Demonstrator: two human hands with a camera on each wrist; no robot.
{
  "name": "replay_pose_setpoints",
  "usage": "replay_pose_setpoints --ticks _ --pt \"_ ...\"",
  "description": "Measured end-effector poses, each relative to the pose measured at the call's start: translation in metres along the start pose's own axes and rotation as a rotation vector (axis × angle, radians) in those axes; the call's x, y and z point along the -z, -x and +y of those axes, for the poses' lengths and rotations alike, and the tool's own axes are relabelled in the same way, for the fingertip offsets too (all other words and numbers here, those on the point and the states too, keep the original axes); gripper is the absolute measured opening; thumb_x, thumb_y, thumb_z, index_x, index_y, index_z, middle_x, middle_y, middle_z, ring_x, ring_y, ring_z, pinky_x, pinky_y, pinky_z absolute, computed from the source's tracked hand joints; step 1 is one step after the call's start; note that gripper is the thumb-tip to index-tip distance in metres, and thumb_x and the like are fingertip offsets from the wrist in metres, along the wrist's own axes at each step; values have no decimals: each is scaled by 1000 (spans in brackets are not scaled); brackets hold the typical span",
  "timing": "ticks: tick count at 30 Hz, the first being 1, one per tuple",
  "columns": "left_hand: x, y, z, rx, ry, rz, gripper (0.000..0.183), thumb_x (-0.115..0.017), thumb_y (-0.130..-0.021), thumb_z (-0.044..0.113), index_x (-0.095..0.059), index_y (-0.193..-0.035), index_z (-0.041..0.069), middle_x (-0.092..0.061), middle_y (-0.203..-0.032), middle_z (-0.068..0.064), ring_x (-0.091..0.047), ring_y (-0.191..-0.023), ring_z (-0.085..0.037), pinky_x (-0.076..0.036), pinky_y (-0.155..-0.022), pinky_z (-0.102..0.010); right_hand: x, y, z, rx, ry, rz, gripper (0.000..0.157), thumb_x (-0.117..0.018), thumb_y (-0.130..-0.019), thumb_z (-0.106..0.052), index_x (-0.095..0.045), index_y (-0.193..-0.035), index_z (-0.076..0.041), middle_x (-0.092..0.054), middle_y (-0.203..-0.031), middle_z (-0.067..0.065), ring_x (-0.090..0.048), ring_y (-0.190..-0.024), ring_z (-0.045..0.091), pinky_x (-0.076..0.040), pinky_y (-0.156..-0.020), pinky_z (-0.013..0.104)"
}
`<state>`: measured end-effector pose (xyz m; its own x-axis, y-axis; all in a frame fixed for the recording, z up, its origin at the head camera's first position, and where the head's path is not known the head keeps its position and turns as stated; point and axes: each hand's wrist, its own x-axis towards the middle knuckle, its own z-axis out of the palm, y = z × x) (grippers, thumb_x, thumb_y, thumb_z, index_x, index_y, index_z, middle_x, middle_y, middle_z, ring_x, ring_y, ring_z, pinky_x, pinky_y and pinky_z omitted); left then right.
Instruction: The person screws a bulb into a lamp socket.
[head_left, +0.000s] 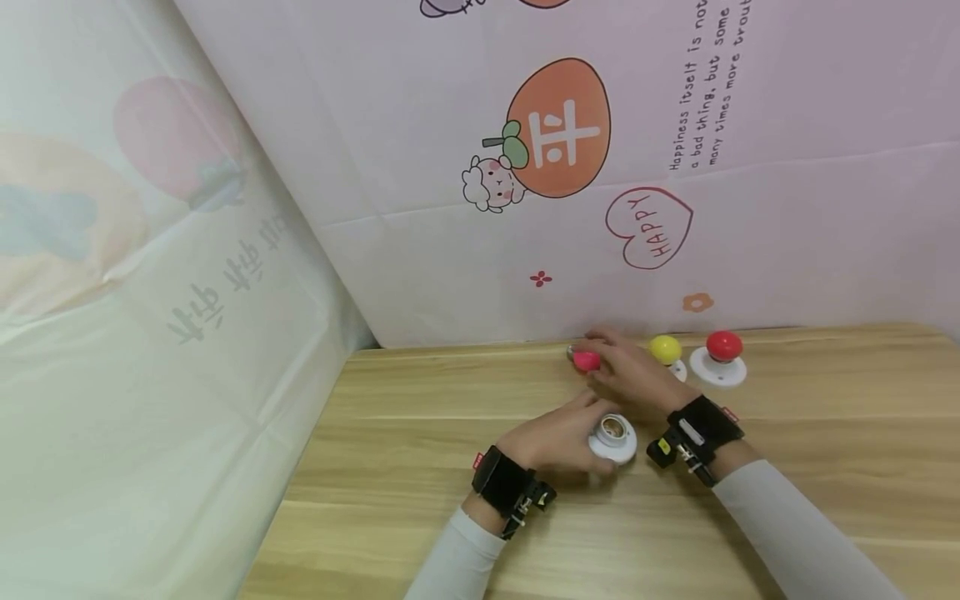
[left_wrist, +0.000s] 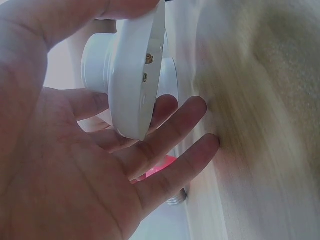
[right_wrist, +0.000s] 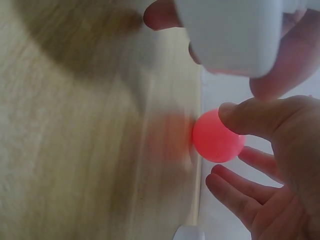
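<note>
My left hand (head_left: 558, 437) grips a white lamp holder (head_left: 621, 455) by its round base, with the opening facing up toward the head camera. Brass-coloured screws show on the underside of this lamp holder (left_wrist: 132, 75) in the left wrist view, where the base is off the wooden surface. Farther back, my right hand (head_left: 633, 373) is at a pink light bulb (head_left: 586, 361) that lies on its side. Seen from the right wrist, the thumb lies against the pink bulb (right_wrist: 215, 137) and a finger reaches behind it; that fingertip is hidden.
Right of my right hand, a yellow bulb (head_left: 665, 348) and a red bulb (head_left: 724, 345) stand upright in white lamp holders. A printed cloth (head_left: 450, 275) hangs along the back edge of the wooden table (head_left: 420, 400), and a pale cloth (head_left: 187, 400) hangs at the left.
</note>
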<state>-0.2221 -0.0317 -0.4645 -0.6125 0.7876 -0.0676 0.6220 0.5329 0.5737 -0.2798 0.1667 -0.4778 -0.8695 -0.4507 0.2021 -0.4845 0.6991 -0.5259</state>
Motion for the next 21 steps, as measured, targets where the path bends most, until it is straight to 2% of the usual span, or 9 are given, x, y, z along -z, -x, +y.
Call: replay_pose_setpoints --ticks 8,13,21 --pt "0 1 2 -9 25 -2 88 -84 -83 22 -41 -160 24 -35 -162 -1 -46 -133 -2 -43 -106 -15 -3 2 3 -21 -4 -16 54 -72 -97 -9 -58 -149 -8 -42 -165 19 -50 -145 47 -46 -115 64" --pt "0 0 2 -6 40 -4 86 -85 -84 21 -43 -159 23 -37 -160 -1 -47 -132 -2 -43 -107 -15 -3 4 3 -17 3 -8 48 -72 -96 -6 -60 -142 -9 -49 -158 17 -56 -140 45 -49 -111 62" --pt "0 1 3 18 23 -14 83 -83 -85 24 -46 -159 21 -41 -156 -1 -49 -126 -1 -44 -103 -14 -3 5 2 -70 -7 -18 44 -73 -97 -10 -59 -139 -11 -56 -147 14 -63 -128 38 -56 -104 57"
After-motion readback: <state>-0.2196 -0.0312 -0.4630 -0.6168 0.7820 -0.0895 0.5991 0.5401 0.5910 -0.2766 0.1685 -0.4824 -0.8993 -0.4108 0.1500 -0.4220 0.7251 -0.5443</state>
